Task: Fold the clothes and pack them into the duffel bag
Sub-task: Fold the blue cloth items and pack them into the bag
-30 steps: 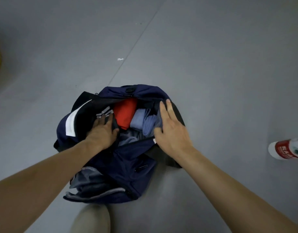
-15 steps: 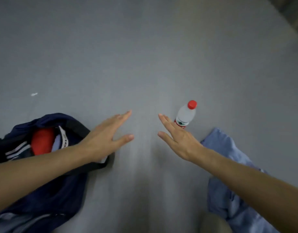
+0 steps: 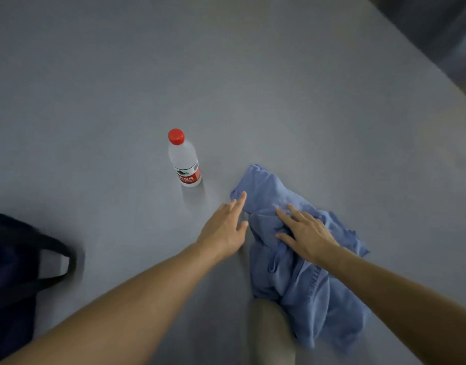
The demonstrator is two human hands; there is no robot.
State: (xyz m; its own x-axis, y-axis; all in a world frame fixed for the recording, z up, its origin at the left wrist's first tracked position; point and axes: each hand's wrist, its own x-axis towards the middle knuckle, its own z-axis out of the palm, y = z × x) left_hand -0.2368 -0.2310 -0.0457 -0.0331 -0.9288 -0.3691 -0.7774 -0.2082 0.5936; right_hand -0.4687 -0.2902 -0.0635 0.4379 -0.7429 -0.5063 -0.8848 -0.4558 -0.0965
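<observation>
Lying crumpled on the grey floor (image 3: 116, 96) at the near right, the blue garment (image 3: 300, 280) runs its long axis from a far-left corner to a near-right tail beside the person's knee. The right hand (image 3: 308, 234) rests flat on its middle folds, fingers (image 3: 285, 214) straight and spread, gripping nothing. The left hand (image 3: 222, 229) is just left of the cloth, fingers straight and loosely together, its longest fingertip at the far-left edge; whether it touches is unclear. The garment therefore sits under the right hand and to the right of the left. The duffel bag (image 3: 8, 272) lies well apart at the near left, with a water bottle (image 3: 185, 162) standing farther off between them. Spreading the cloth flat looks like the next need.
</observation>
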